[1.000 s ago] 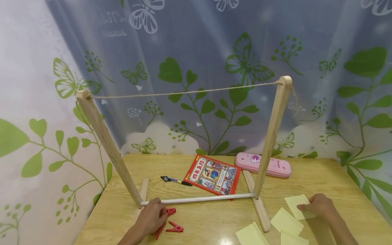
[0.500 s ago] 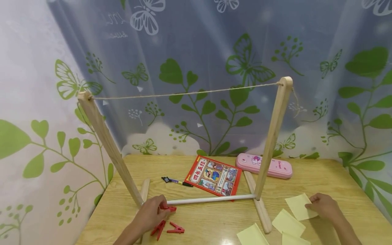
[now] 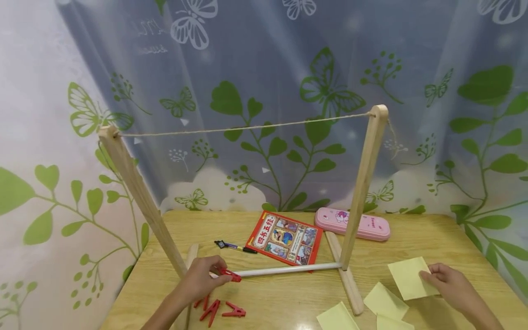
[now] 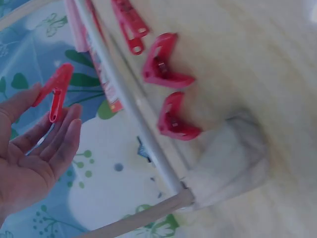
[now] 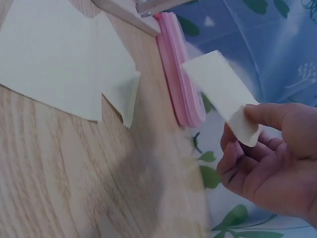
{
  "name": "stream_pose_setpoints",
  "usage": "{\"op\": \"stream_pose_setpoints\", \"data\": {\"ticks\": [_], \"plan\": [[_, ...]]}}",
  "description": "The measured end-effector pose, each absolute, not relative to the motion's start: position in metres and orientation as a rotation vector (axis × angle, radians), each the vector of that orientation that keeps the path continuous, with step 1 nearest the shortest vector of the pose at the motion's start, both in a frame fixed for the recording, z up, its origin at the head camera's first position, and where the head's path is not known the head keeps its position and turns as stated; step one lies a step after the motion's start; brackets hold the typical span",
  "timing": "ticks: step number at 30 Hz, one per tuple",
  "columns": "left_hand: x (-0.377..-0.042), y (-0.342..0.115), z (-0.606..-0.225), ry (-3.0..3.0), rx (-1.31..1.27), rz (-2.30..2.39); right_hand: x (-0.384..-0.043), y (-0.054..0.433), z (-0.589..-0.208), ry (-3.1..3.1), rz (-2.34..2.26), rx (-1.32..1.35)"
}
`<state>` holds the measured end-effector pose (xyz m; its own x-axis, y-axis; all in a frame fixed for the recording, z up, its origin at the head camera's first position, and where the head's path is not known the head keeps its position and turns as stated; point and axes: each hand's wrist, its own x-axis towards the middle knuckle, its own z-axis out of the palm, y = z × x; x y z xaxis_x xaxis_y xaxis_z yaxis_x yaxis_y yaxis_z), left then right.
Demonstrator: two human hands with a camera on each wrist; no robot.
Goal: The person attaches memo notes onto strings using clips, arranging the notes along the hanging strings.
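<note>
Between thumb and fingers my left hand pinches a red clothespin, held above the table near the rack's white bar. The left wrist view shows that clothespin by its two legs, with other red clothespins lying on the table. At the right, my right hand pinches a yellow sticky note by its edge, lifted off the table. In the right wrist view the note is gripped under the thumb. More yellow notes lie to its left.
A wooden rack with two posts carries a thin string across its top. Behind the bar lie a red book, a pen and a pink pencil case. A patterned curtain hangs behind the table.
The left hand has picked a red clothespin up off the table and raised it. The right hand has lifted its sticky note and moved it slightly right.
</note>
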<state>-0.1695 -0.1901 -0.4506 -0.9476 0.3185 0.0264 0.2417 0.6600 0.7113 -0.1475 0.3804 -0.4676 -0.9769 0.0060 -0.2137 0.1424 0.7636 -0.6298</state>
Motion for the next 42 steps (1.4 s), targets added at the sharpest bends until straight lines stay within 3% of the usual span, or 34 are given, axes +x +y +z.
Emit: {"op": "stream_pose_setpoints", "data": {"ticks": [6, 14, 21, 26, 34, 42], "plan": [[-0.176, -0.186, -0.439, 2.716, 0.539, 1.204, -0.131, 0.354, -0.453, 2.908, -1.143, 0.103], [-0.185, -0.166, -0.398, 2.814, 0.628, 1.283, -0.124, 0.303, -0.433, 2.837, -1.696, -0.077], [-0.192, -0.132, -0.343, 2.905, 0.867, 1.438, -0.126, 0.256, -0.415, 2.446, -2.261, -0.265], [-0.196, -0.108, -0.310, 2.920, 1.087, 1.488, -0.128, 0.225, -0.399, 2.275, -2.409, -0.303], [-0.194, -0.077, -0.263, 2.839, 1.088, 1.674, -0.142, 0.183, -0.378, 1.638, -2.842, -0.521], [-0.193, -0.046, -0.214, 2.795, 1.274, 1.772, -0.161, 0.153, -0.349, 1.305, -2.954, -0.331]]}}
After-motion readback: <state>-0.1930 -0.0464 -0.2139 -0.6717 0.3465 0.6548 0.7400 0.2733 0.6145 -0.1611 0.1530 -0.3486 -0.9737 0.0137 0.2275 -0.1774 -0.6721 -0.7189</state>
